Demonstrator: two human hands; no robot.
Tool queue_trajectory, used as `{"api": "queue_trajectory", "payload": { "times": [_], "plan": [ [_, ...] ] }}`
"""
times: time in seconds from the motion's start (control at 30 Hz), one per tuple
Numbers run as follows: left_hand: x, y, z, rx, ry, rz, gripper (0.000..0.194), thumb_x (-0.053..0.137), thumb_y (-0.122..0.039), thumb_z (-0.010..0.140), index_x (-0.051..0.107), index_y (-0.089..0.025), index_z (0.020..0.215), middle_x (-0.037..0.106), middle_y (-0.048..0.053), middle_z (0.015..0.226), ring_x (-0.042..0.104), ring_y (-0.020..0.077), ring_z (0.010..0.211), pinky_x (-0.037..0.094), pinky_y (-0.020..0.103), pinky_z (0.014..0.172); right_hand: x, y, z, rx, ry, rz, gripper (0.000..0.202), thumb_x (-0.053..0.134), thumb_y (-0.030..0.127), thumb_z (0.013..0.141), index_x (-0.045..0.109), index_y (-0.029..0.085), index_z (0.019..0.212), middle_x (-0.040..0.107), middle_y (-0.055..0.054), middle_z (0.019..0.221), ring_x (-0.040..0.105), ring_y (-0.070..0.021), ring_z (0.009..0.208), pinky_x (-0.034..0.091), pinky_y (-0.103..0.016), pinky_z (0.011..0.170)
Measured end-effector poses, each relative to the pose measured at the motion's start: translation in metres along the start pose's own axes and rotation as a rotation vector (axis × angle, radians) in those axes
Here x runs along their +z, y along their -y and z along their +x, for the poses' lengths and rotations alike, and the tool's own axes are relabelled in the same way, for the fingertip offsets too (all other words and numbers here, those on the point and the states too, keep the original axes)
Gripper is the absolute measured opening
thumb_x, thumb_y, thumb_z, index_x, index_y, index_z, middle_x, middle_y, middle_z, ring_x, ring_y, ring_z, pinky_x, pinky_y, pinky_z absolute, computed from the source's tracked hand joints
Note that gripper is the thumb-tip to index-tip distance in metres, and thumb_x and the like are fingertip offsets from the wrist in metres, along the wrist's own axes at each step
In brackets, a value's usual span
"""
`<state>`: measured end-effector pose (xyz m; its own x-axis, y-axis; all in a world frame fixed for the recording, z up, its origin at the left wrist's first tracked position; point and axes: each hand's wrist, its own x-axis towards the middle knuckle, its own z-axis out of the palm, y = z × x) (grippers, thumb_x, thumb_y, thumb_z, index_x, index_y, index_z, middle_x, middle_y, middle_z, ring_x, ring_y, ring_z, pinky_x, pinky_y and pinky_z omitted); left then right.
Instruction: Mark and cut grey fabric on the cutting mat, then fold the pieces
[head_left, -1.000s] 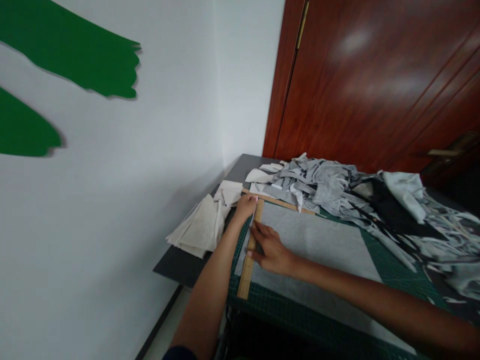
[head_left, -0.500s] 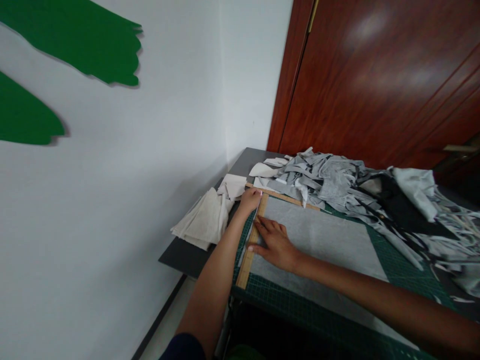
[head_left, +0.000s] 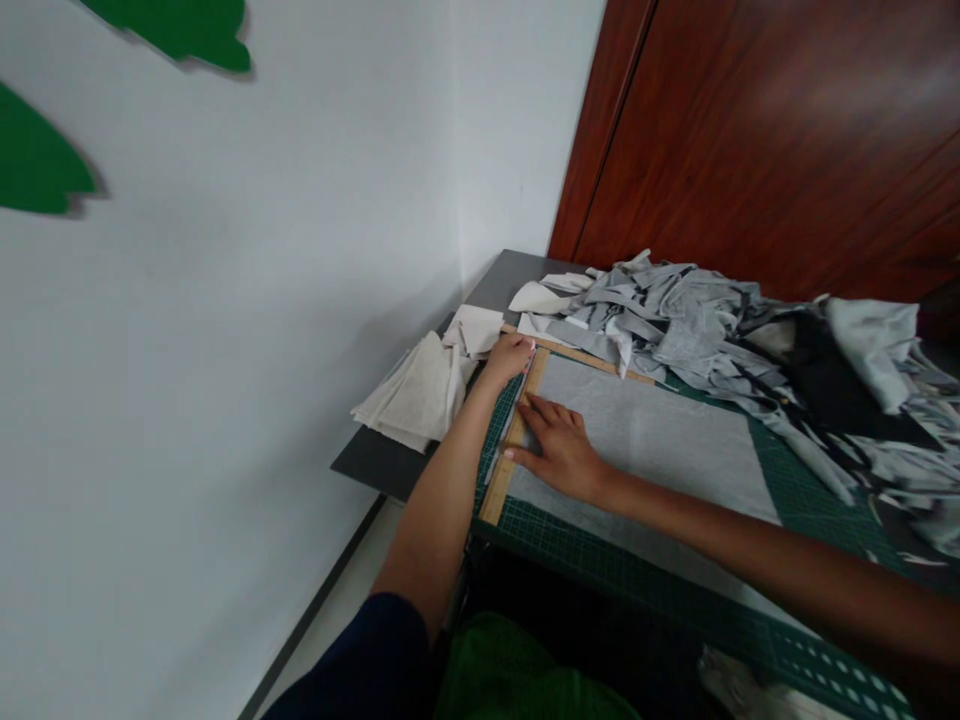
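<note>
My right hand (head_left: 562,452) lies with its fingers apart on a wooden ruler (head_left: 497,496), pressing it down near its middle. Under the ruler spreads a sheet of light grey fabric (head_left: 667,430), with a narrow strip of it showing past the ruler's left side. My left hand (head_left: 511,358) is closed in a fist at the ruler's far end, beside the fabric's edge. Something small and pinkish shows at its fingers, too small to name. A second wooden strip (head_left: 592,361) lies along the fabric's far edge. Beneath everything is a green gridded cutting mat (head_left: 570,533).
A heap of grey fabric scraps (head_left: 686,310) covers the back of the table, with black cloth (head_left: 832,385) at its right. Stacked cream cloth pieces (head_left: 416,395) sit left of my left arm. A white wall (head_left: 337,200) and a wooden door (head_left: 750,150) bound the table.
The camera view has tilted down, so the table sits higher in the picture. Both hands keep about the same places at the ruler.
</note>
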<state>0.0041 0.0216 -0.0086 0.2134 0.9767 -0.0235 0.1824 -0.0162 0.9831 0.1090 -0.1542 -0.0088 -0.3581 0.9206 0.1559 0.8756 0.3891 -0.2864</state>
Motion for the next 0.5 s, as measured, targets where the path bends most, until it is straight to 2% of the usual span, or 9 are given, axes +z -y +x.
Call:
{"api": "queue_trajectory", "payload": {
  "times": [0.2,0.33,0.5],
  "plan": [
    [-0.007,-0.006,-0.006,-0.030,0.054,-0.056,0.018,0.053,-0.023,0.095,0.067,-0.012,0.091,0.069,0.006,0.084,0.061,0.0113,0.069,0.050,0.021,0.066,0.001,-0.001,-0.002,-0.014,-0.008,-0.011,0.076,0.046,0.069,0.094,0.045,0.019,0.151,0.041,-0.018,0.157,0.040,-0.0386,0.137,0.032,-0.054,0.107],
    [-0.010,-0.008,-0.007,-0.045,0.085,-0.072,0.017,0.055,-0.020,0.094,0.066,-0.011,0.087,0.069,0.007,0.086,0.061,0.0115,0.069,0.052,0.023,0.068,0.002,0.000,-0.002,-0.028,-0.023,-0.013,0.076,0.047,0.069,0.094,0.045,0.017,0.150,0.042,-0.020,0.156,0.041,-0.0391,0.137,0.033,-0.053,0.106],
    [-0.013,-0.007,-0.007,-0.075,0.100,-0.115,0.015,0.056,-0.022,0.095,0.066,-0.012,0.091,0.070,0.007,0.085,0.062,0.0122,0.070,0.055,0.026,0.073,0.004,0.001,-0.001,-0.027,-0.023,-0.016,0.075,0.047,0.068,0.094,0.046,0.018,0.149,0.044,-0.019,0.155,0.041,-0.0390,0.136,0.033,-0.054,0.107]
  ]
}}
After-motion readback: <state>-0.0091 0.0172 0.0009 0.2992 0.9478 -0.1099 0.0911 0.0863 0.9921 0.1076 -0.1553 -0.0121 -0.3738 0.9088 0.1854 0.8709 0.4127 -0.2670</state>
